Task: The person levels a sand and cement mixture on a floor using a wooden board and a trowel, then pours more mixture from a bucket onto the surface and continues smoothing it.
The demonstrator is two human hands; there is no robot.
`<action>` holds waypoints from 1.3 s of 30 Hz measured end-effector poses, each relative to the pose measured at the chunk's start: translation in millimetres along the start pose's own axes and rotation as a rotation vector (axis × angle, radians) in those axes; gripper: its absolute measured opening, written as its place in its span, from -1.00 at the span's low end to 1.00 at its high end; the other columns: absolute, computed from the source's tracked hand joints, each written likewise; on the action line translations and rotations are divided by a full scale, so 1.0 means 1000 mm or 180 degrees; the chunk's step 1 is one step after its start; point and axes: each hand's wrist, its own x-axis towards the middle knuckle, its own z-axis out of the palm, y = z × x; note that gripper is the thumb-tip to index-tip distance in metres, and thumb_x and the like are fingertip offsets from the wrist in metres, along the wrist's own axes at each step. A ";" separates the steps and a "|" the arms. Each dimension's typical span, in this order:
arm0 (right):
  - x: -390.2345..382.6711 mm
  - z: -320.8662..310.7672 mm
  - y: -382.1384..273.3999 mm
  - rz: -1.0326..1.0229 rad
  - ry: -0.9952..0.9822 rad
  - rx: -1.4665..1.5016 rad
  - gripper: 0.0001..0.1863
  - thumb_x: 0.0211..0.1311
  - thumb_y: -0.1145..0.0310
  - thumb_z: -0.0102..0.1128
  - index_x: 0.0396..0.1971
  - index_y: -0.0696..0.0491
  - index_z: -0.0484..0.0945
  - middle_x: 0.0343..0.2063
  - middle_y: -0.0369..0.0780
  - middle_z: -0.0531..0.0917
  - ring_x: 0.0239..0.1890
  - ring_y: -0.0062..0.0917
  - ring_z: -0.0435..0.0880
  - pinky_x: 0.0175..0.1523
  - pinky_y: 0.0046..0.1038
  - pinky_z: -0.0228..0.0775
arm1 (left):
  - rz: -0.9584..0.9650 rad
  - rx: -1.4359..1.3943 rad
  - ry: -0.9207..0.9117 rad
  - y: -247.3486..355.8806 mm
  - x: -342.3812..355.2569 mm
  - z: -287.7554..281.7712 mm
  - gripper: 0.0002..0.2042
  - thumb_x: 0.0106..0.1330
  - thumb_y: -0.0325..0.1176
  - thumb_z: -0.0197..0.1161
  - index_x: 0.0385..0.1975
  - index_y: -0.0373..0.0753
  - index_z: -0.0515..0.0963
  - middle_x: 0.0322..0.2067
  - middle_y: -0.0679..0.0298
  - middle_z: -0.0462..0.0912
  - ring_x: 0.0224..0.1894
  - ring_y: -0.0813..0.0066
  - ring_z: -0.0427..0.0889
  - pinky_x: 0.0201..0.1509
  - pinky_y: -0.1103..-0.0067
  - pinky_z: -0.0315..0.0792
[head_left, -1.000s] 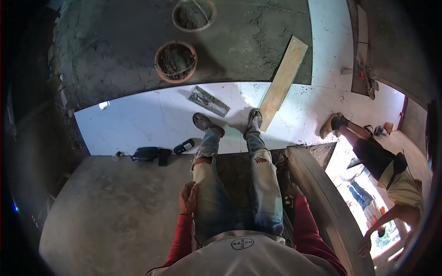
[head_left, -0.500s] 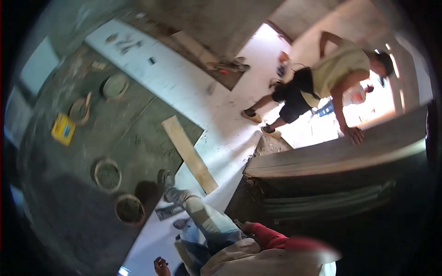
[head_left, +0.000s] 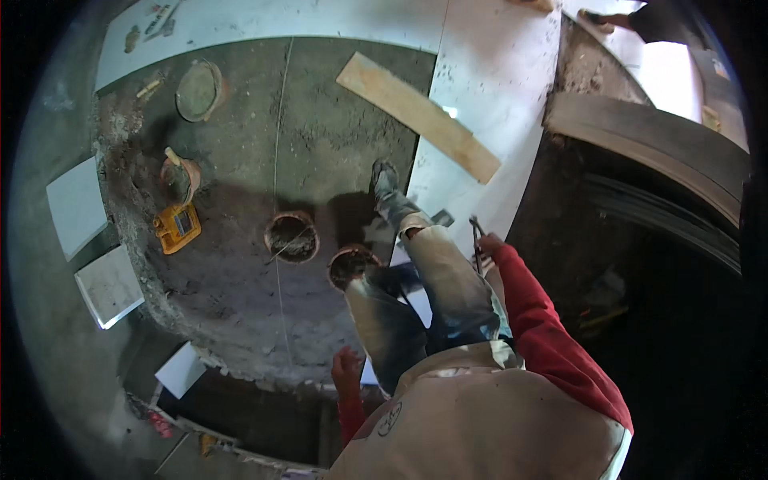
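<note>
My right hand (head_left: 492, 248) grips a long, thin metal tool (head_left: 477, 230) beside my right thigh, at the edge of the white tiled strip (head_left: 492, 100). My left hand (head_left: 347, 368) hangs by my left leg with loosely bent fingers and nothing visible in it. In front of my legs, two buckets of dark mortar (head_left: 290, 218) stand on the grey floor, one partly hidden by my knee. A wooden plank (head_left: 408, 112) lies diagonally from the grey floor onto the tiles. A flat trowel (head_left: 442, 218) shows partly behind my right leg.
More containers (head_left: 216, 92) and a yellow tool case (head_left: 180, 232) are on the grey floor. Loose square tiles (head_left: 108, 284) lie left, a string crosses the floor, and a dark recess (head_left: 608, 336) with a curved ledge (head_left: 640, 132) is right. A co-worker's leg (head_left: 620, 22) shows top right.
My view has swung round and my legs have stepped toward the grey floor. The co-worker has moved mostly out of frame. The tool in my right hand now shows clearly.
</note>
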 end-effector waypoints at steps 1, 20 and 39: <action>-0.003 0.004 -0.020 0.0129 -0.0404 0.0543 -0.69 0.28 0.25 0.14 -0.41 0.23 0.61 -0.51 -0.10 0.67 -0.48 -0.28 0.75 -0.43 -0.09 0.63 | 0.0185 0.0028 -0.0001 0.026 0.011 0.000 -0.72 0.44 -0.27 0.13 0.02 -0.29 0.50 -0.22 0.23 0.66 -0.29 0.47 0.64 -0.22 0.53 0.52; 0.227 0.097 -0.098 0.0206 -0.0334 0.0834 -0.65 0.22 0.32 0.15 -0.28 0.40 0.57 -0.42 0.00 0.68 -0.44 -0.18 0.75 -0.47 -0.11 0.68 | 0.1359 0.2092 -0.2239 0.154 0.390 0.266 -0.74 0.36 -0.32 0.22 0.01 -0.20 0.53 -0.18 0.12 0.66 -0.26 0.26 0.68 -0.18 0.45 0.53; 0.229 0.079 -0.160 0.0912 -0.0770 0.0373 -0.68 0.38 0.23 -0.02 -0.21 0.25 0.39 -0.39 -0.05 0.58 -0.43 -0.19 0.76 -0.50 -0.14 0.68 | 0.1171 0.2160 -0.2204 0.142 0.388 0.288 -0.72 0.32 -0.28 0.26 -0.01 -0.16 0.52 -0.25 0.16 0.64 -0.32 0.22 0.71 -0.29 0.38 0.54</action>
